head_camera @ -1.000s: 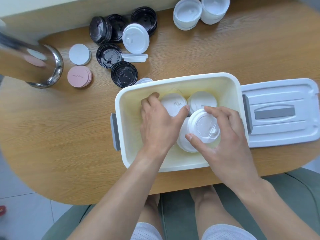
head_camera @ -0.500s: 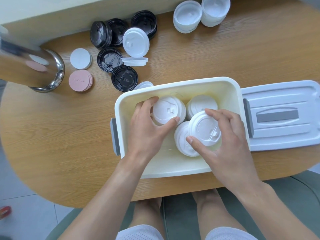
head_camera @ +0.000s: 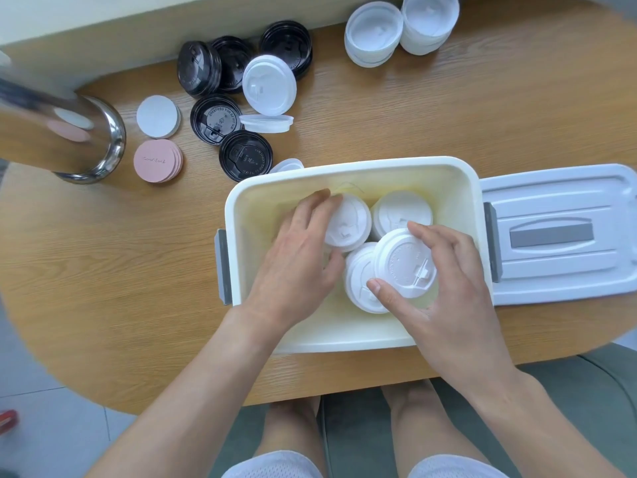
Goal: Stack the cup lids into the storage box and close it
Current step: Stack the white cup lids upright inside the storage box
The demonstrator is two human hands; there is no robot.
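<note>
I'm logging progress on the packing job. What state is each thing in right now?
Storage box: open, partly filled with white lids.
Box cover: off, lying flat to the right of the box.
Left hand: on a white lid stack in the box.
Right hand: holding a white lid above the stacks.
Black lids: loose on the table, unpacked.
Pink discs: stacked on the table.

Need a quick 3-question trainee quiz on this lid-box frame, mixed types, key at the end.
1. True or false: the box cover is on the storage box.
2. Which hand holds the top lid of the near stack? A) left hand B) right hand
3. Fill in: the lids still on the table beside the steel cylinder are white, pink and ____.

Key: 1 false, it lies to the right of the box; 2 B; 3 black.
</note>
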